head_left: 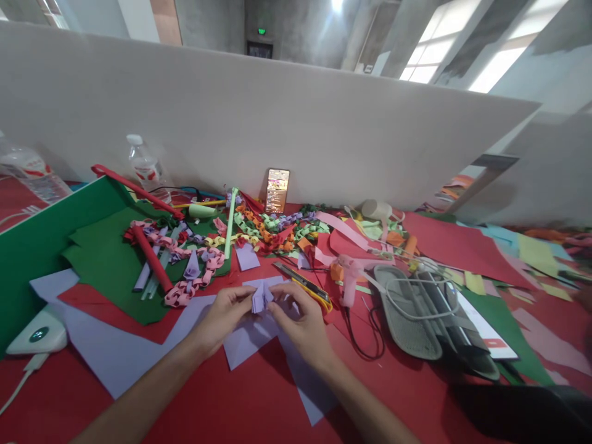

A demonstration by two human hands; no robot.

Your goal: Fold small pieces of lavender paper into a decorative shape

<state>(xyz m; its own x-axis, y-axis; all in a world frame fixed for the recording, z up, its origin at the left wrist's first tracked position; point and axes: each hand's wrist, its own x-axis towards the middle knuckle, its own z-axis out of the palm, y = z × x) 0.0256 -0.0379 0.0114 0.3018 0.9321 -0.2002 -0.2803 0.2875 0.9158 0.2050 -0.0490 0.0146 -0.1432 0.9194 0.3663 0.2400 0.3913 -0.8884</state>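
Observation:
A small piece of folded purple paper [261,297] is held up between my two hands. My left hand [226,314] pinches its left side with thumb and fingers. On the other side, my right hand [298,314] grips the right edge, thumb and fingertips closed on it. Flat purple paper sheets [250,345] lie on the red tabletop right beneath both hands. Close behind my right hand rests a yellow box cutter [308,287]. Another purple square [247,256] lies a little farther back.
A phone [277,191] leans against the grey partition [231,111]. Colourful paper chains [203,271] spread across the back. To the right are a pink glue gun [349,280] with its cord and a grey open case [407,314]. Water bottles [144,163] stand at the back left.

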